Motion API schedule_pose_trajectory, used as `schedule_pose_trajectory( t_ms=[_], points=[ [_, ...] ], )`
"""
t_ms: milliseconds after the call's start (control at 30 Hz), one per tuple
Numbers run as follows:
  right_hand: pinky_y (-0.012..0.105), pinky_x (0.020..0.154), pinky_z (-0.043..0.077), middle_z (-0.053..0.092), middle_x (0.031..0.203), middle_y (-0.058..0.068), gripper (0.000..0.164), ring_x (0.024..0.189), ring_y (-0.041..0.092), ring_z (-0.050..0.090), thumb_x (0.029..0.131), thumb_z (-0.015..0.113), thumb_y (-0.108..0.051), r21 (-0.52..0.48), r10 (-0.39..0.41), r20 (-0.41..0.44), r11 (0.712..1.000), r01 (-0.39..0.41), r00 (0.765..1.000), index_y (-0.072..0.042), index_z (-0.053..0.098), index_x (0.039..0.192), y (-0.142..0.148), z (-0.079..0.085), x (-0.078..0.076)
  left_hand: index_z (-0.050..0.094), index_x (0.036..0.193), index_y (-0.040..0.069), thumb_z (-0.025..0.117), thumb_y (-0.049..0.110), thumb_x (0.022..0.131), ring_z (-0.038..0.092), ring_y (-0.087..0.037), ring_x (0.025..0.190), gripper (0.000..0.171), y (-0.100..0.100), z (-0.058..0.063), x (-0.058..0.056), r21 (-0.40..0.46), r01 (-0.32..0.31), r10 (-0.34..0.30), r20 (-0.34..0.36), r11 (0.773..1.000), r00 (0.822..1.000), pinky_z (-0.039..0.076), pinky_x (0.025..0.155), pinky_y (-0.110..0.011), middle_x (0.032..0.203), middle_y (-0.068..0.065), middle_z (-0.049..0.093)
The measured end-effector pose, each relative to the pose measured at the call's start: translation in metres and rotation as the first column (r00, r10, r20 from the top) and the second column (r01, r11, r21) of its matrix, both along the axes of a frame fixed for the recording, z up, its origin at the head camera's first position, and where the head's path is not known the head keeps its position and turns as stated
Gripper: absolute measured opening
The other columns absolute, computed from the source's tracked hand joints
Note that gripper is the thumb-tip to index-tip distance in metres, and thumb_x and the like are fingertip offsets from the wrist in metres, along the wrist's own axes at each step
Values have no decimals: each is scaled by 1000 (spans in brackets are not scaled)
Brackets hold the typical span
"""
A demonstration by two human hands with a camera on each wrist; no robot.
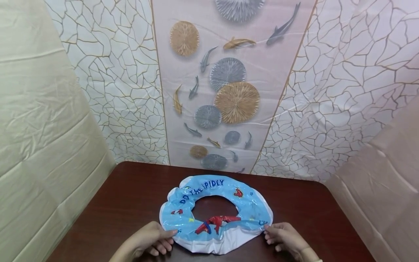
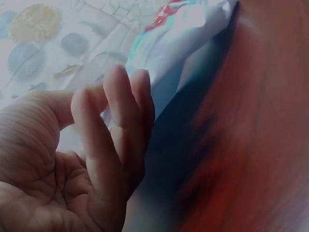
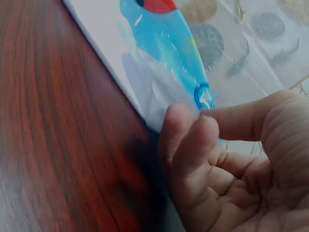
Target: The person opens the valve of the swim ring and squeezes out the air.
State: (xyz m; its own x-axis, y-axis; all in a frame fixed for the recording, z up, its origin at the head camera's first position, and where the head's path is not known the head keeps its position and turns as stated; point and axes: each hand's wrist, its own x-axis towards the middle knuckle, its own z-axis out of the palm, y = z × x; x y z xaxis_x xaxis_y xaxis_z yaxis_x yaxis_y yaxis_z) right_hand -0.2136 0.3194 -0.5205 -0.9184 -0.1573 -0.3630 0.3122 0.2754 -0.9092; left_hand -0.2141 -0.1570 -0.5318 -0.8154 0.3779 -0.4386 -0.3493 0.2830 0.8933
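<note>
A soft, wrinkled swim ring (image 1: pixel 209 185), light blue on top and white beneath, lies over the dark red table in the head view. Blue lettering curves along its far side, and a red figure is printed on the near side. My left hand (image 1: pixel 150 238) pinches its near left edge between thumb and fingers. On the opposite side, my right hand (image 1: pixel 286 238) pinches the near right edge. In the left wrist view the white underside (image 2: pixel 188 38) slopes away beyond the fingers. The right wrist view shows the ring's blue and white edge (image 3: pixel 159 53) running to my fingertips.
The table (image 1: pixel 114 196) has a dark reddish wood-grain top with rounded far corners. Behind it hangs a cloth (image 1: pixel 209 91) printed with fish and round shapes. Beige fabric (image 1: pixel 49 145) walls in the left side, with more fabric (image 1: pixel 379 185) on the right.
</note>
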Motion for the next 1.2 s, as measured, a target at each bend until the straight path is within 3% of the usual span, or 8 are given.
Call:
schedule_pose_trajectory(
  t_ms=[133,300,433,600,800,1000,1100,1200],
  points=[
    [24,54,48,65,77,2,26,68,12,60,99,62,-23,-26,45,-13,999,-46,999,-1,66,87,3,-1,0,74,82,0,76,38,88,61,-4,54,38,-2,-3,3,9,16,-16,-17,1000,1000,45,44,-16,71,-6,73],
    [22,52,42,59,74,3,23,64,12,51,99,58,-16,-89,161,-29,983,-163,987,-2,60,81,17,-1,1,71,80,0,73,26,91,61,-6,55,28,-18,-4,-1,13,31,-29,-72,999,997,46,46,-18,67,-5,70],
    [20,48,40,62,73,1,29,62,8,53,101,58,-23,-71,204,21,977,-202,979,0,64,85,19,0,3,71,80,1,70,35,94,61,-6,54,37,-17,-3,0,-10,53,-53,-65,999,996,44,44,-17,69,-5,70],
    [19,48,43,66,70,-3,38,59,4,59,101,58,-35,-102,223,114,972,-212,968,-3,69,85,10,-5,9,74,77,2,68,53,91,59,-4,48,53,-4,-7,11,-18,100,-100,-26,995,995,40,39,-16,67,-5,71],
    [19,50,43,63,69,-2,26,58,4,54,102,57,-17,-174,302,52,941,-289,952,-5,64,80,10,-9,11,73,75,0,78,34,87,58,-2,48,37,-1,-15,16,68,92,-90,-37,993,995,42,41,-15,62,-3,69],
    [19,46,42,60,62,1,24,48,4,49,97,64,-11,-2,325,-6,946,-325,946,-1,62,75,14,-2,14,72,72,1,80,26,86,55,-2,45,30,-2,-13,15,37,131,-128,-75,991,989,41,41,-15,58,-1,65],
    [18,45,41,60,60,1,27,47,5,50,94,69,-18,109,309,20,945,-309,951,-1,65,74,14,2,17,73,70,5,81,35,85,50,-2,42,34,-5,-9,16,-57,166,-171,-112,985,979,38,40,-15,56,1,63],
    [21,45,41,62,64,2,34,50,8,52,94,71,-32,249,260,25,934,-258,965,-2,67,78,16,7,16,72,67,8,77,44,86,45,-4,39,41,-17,-1,14,-178,196,-227,-171,964,959,36,39,-18,52,2,58]
  ],
)
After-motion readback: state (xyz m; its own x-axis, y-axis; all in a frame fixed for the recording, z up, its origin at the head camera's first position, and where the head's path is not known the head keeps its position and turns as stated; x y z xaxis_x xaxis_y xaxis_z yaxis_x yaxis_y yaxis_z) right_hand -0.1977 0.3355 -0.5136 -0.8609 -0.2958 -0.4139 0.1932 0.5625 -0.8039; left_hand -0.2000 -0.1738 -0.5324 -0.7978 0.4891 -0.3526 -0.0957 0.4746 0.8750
